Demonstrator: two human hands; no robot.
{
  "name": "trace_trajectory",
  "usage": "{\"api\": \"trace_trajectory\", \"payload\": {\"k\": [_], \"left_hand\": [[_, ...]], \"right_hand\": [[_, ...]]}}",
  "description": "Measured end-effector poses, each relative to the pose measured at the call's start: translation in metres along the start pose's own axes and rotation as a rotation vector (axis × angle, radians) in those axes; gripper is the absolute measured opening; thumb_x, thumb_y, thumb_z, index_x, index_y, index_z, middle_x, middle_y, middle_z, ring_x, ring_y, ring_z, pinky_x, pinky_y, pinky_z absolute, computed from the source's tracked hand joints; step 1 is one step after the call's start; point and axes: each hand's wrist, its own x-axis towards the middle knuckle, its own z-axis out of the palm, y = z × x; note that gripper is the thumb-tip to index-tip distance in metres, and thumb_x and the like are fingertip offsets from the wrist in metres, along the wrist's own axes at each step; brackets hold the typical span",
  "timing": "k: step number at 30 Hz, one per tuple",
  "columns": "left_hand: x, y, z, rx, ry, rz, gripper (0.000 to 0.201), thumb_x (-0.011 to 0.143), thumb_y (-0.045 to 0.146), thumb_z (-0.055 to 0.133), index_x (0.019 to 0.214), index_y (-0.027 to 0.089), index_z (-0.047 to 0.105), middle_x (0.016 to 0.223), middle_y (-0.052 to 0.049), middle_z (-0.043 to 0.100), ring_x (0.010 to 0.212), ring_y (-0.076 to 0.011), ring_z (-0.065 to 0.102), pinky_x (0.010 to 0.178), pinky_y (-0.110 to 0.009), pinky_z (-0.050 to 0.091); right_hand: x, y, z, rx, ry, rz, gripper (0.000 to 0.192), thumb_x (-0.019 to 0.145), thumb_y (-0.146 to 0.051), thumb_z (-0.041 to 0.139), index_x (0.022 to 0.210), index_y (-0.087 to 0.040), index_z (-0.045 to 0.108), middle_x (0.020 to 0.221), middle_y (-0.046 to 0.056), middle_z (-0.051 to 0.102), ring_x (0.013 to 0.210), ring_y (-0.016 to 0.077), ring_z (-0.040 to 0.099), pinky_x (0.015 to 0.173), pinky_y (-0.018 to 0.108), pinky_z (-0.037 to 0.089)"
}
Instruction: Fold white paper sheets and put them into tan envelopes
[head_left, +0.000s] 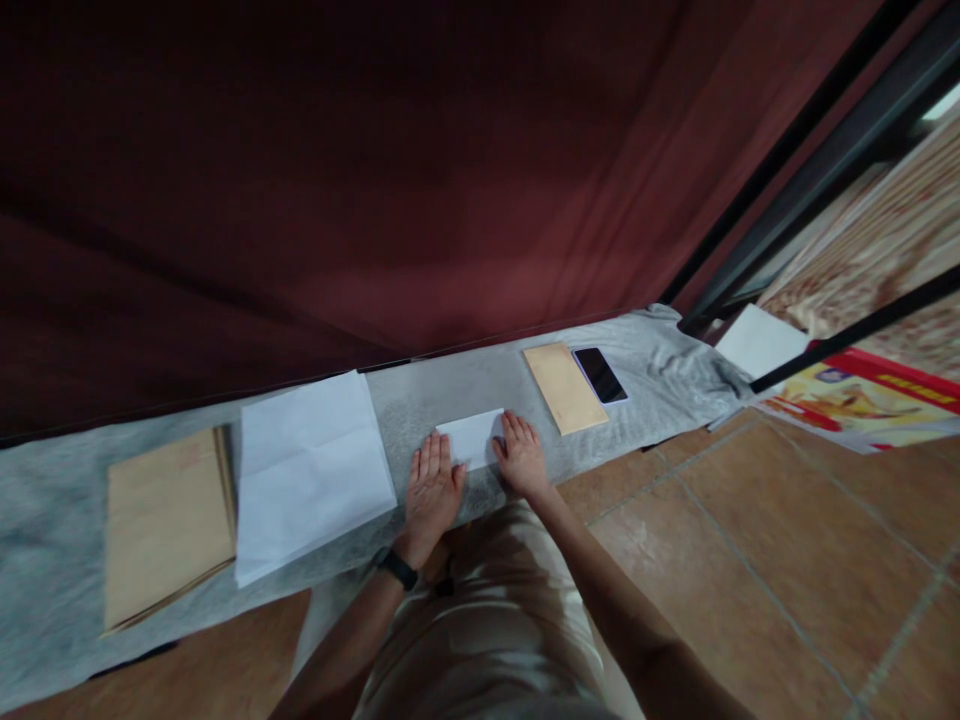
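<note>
Dark red cloth [375, 180] hangs behind a long grey mat [450, 395] spread on the brown tile floor [787, 540]. You are low down at the mat with both arms stretched forward. Your left hand [433, 490] lies flat and open, palm down, fingers straight and close together, touching the left end of a small folded white paper [472, 437]. A black band [397, 568] sits on that wrist. Your right hand [521, 455] is open too, palm down, fingers spread a little, pressing on the right end of the paper. The paper lies in the middle of the mat, between your hands. A big white sheet [307, 470] and a brown envelope [166, 520] lie to the left. Another brown envelope [564, 387] and a dark phone [600, 374] lie to the right.
</note>
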Motion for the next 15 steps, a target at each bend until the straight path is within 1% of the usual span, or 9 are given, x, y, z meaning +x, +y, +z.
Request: {"api": "trace_trajectory", "payload": {"k": [3,5,7,10,12,15], "left_hand": [[0.000,0.001,0.000,0.003,-0.001,0.003,0.065,0.103,0.040,0.036,0.159,0.008,0.031,0.161,-0.021,0.039,0.151,-0.0326,0.035,0.123,-0.055,0.032],[0.000,0.002,-0.002,0.020,-0.019,0.004,0.064,0.103,0.038,0.037,0.158,0.007,0.032,0.161,-0.021,0.038,0.152,-0.0317,0.033,0.123,-0.053,0.031],[0.000,0.004,-0.004,0.051,-0.041,-0.007,0.063,0.103,0.038,0.037,0.157,0.005,0.034,0.162,-0.021,0.036,0.153,-0.0309,0.031,0.124,-0.051,0.029],[-0.001,0.007,-0.006,0.088,-0.071,-0.029,0.064,0.103,0.040,0.038,0.156,0.004,0.035,0.163,-0.020,0.035,0.154,-0.0293,0.029,0.126,-0.049,0.026],[-0.001,0.009,-0.006,0.096,-0.084,-0.042,0.064,0.103,0.041,0.038,0.156,0.004,0.035,0.164,-0.018,0.034,0.155,-0.0279,0.028,0.127,-0.047,0.025],[-0.002,0.009,-0.005,0.087,-0.087,-0.056,0.065,0.103,0.042,0.039,0.157,0.006,0.034,0.164,-0.017,0.034,0.155,-0.0264,0.027,0.127,-0.045,0.024]], "right_hand": [[0.007,-0.002,-0.005,0.036,0.016,0.069,0.050,0.099,-0.027,0.046,0.146,-0.012,0.053,0.142,0.018,0.061,0.128,0.0312,0.055,0.109,0.046,0.041],[0.013,-0.003,-0.009,0.044,0.009,0.123,0.048,0.096,-0.023,0.048,0.143,-0.013,0.056,0.130,0.017,0.067,0.119,0.0298,0.060,0.103,0.042,0.044],[0.019,-0.004,-0.013,0.039,-0.022,0.170,0.045,0.094,-0.022,0.051,0.138,-0.014,0.060,0.119,0.015,0.070,0.111,0.0270,0.062,0.099,0.037,0.046],[0.026,-0.004,-0.016,0.039,-0.093,0.226,0.033,0.094,-0.021,0.051,0.122,-0.015,0.067,0.105,0.011,0.071,0.100,0.0234,0.065,0.091,0.031,0.047],[0.028,-0.003,-0.016,0.046,-0.114,0.241,0.026,0.094,-0.022,0.051,0.113,-0.015,0.068,0.100,0.011,0.072,0.096,0.0225,0.066,0.085,0.029,0.047],[0.028,0.001,-0.013,0.014,-0.082,0.237,0.027,0.094,-0.027,0.052,0.112,-0.014,0.068,0.100,0.013,0.072,0.095,0.0242,0.067,0.082,0.030,0.047]]}}
